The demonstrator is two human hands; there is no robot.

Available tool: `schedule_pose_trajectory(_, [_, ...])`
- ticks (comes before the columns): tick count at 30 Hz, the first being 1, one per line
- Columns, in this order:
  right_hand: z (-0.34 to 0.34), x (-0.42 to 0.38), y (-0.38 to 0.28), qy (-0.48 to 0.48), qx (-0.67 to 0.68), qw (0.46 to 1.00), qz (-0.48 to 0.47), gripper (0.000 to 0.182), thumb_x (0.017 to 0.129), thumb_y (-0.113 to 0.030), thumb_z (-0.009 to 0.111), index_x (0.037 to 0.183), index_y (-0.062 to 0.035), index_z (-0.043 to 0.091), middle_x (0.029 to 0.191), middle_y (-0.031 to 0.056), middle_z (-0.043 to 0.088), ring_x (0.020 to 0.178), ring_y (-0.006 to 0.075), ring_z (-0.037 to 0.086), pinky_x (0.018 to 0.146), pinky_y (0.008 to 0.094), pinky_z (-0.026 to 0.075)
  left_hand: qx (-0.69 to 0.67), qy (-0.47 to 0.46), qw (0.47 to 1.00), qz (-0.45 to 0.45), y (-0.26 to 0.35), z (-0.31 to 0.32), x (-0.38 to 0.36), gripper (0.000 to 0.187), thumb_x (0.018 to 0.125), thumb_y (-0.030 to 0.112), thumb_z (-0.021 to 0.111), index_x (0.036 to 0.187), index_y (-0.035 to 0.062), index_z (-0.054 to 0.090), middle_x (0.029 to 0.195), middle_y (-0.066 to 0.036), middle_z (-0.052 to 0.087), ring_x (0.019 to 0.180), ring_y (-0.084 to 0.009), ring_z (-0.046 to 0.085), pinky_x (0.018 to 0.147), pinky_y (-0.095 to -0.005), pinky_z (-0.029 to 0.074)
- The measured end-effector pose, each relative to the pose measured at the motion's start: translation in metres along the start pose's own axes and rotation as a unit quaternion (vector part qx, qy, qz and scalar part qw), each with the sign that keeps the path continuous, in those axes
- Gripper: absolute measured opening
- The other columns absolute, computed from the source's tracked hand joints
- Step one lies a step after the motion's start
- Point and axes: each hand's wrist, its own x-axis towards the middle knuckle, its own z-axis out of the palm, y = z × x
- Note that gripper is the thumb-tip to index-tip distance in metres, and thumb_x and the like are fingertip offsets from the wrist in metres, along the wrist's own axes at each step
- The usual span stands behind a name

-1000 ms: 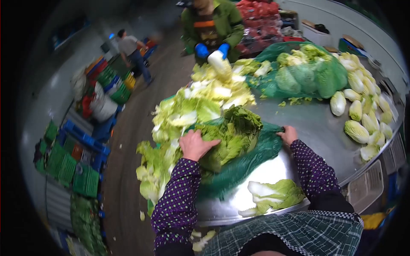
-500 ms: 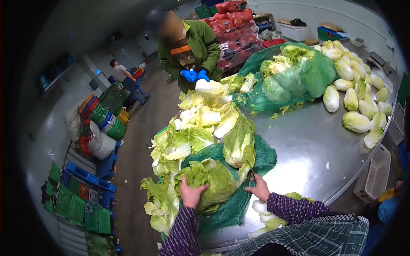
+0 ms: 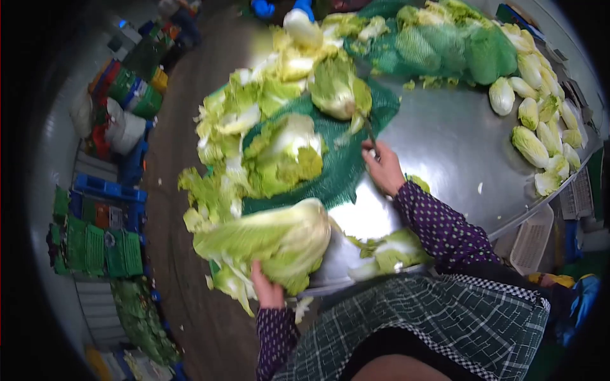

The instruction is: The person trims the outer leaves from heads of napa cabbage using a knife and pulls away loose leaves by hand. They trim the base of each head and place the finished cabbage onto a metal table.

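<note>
My left hand (image 3: 267, 289) grips a large napa cabbage (image 3: 273, 241) from below at the near table edge. The cabbage lies tilted, its pale base toward the right, and it hides part of my fingers. In my right hand (image 3: 383, 170) is a knife (image 3: 370, 131), its dark blade pointing away from me. Just beyond the blade, another leafy napa cabbage (image 3: 333, 92) rests on the green mesh bag (image 3: 343, 168). Loose outer leaves (image 3: 286, 155) lie on the mesh between the two cabbages.
Trimmed leaves (image 3: 238, 117) pile along the left edge of the metal table (image 3: 445, 140). Pale cabbages (image 3: 530, 146) line the right side, near a full green net bag (image 3: 445, 51). At the top, a co-worker's blue gloves (image 3: 304, 9) touch a cabbage. Crates (image 3: 105, 244) stand left.
My left hand has drawn the cabbage off the mesh toward me and turned its base rightward, leaving leaves behind. The knife stays in my right hand. My view has tilted downward.
</note>
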Motion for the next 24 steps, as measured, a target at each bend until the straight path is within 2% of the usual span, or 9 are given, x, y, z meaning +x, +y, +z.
schedule_pose_trajectory(2, [0.001,-0.056,0.016,-0.172,-0.055,0.984,0.004,0.033,0.083,-0.019,0.063,0.109,0.0004,0.059,0.09,0.0159,0.064,0.08,0.0265,0.063,0.072,0.0356,0.049,0.06,0.044,0.994,-0.081,-0.03,0.0,0.004,0.062,0.084,0.029,0.068,0.133,-0.0003,0.041,0.132,-0.011,0.048,0.113,-0.024,0.05,0.097,-0.0371,0.039])
schedule_pose_trajectory(5, [-0.002,-0.111,0.011,-0.283,-0.044,0.956,0.065,0.035,0.084,-0.02,0.06,0.112,0.0017,0.058,0.092,0.0177,0.064,0.082,0.0297,0.063,0.074,0.0369,0.049,0.107,0.04,0.992,0.054,-0.03,-0.007,0.005,0.065,0.081,0.027,0.071,0.132,-0.0016,0.042,0.131,-0.015,0.048,0.113,-0.0254,0.05,0.097,-0.0376,0.039])
schedule_pose_trajectory(6, [0.0,-0.122,0.011,-0.285,-0.043,0.955,0.074,0.035,0.084,-0.02,0.06,0.112,0.0017,0.058,0.092,0.0177,0.064,0.082,0.0297,0.063,0.074,0.0369,0.049,0.31,0.103,0.911,0.253,-0.016,-0.006,-0.003,0.066,0.079,0.024,0.073,0.131,-0.0029,0.042,0.132,-0.017,0.047,0.115,-0.0259,0.049,0.098,-0.0378,0.039])
schedule_pose_trajectory(7, [0.005,-0.129,0.012,-0.254,-0.064,0.965,0.021,0.036,0.085,-0.019,0.059,0.114,0.001,0.056,0.095,0.0176,0.062,0.084,0.0307,0.062,0.074,0.0376,0.049,0.482,0.15,0.745,0.435,-0.002,0.003,-0.008,0.068,0.077,0.022,0.074,0.13,-0.0041,0.041,0.132,-0.019,0.046,0.116,-0.0264,0.048,0.099,-0.038,0.038])
schedule_pose_trajectory(8, [0.012,-0.133,0.012,-0.221,-0.083,0.971,-0.032,0.038,0.085,-0.018,0.058,0.117,0.0003,0.054,0.097,0.0174,0.061,0.085,0.0317,0.061,0.073,0.0383,0.05,0.486,0.147,0.744,0.435,0.013,0.025,-0.015,0.068,0.077,0.022,0.074,0.13,-0.0041,0.041,0.132,-0.019,0.046,0.116,-0.0264,0.048,0.099,-0.038,0.038])
schedule_pose_trajectory(10, [0.025,-0.138,0.004,-0.182,-0.115,0.973,-0.08,0.041,0.086,-0.018,0.057,0.124,-0.0035,0.049,0.099,0.0164,0.058,0.084,0.0319,0.06,0.071,0.0393,0.05,0.668,-0.223,0.53,0.472,0.031,0.064,-0.031,0.07,0.073,0.022,0.076,0.128,-0.0058,0.043,0.129,-0.021,0.049,0.115,-0.0263,0.051,0.097,-0.0375,0.04])
schedule_pose_trajectory(14, [0.017,-0.136,-0.024,-0.171,-0.139,0.968,-0.123,0.036,0.088,-0.017,0.057,0.123,-0.0094,0.05,0.088,0.0145,0.057,0.076,0.0323,0.059,0.066,0.0415,0.048,0.703,-0.274,0.615,0.229,-0.002,0.045,0.022,0.067,0.07,0.025,0.078,0.123,-0.0059,0.05,0.119,-0.018,0.058,0.106,-0.0242,0.058,0.091,-0.0351,0.045])
schedule_pose_trajectory(16, [0.017,-0.15,-0.007,-0.215,-0.228,0.946,-0.081,0.032,0.089,-0.018,0.054,0.12,-0.0084,0.052,0.087,0.014,0.059,0.075,0.0327,0.06,0.064,0.0418,0.048,0.41,-0.29,0.862,-0.071,0.002,0.038,0.047,0.058,0.07,0.024,0.077,0.116,-0.0052,0.057,0.107,-0.014,0.065,0.093,-0.0216,0.063,0.084,-0.0326,0.049])
schedule_pose_trajectory(24, [0.044,-0.122,-0.001,-0.221,-0.252,0.924,-0.186,0.015,0.087,-0.016,0.053,0.093,-0.003,0.048,0.073,0.0138,0.055,0.056,0.0333,0.057,0.051,0.0438,0.046,0.358,-0.22,0.901,-0.109,0.001,0.03,0.052,0.044,0.073,0.008,0.07,0.113,-0.0053,0.059,0.102,-0.011,0.066,0.086,-0.0187,0.063,0.079,-0.0306,0.049])
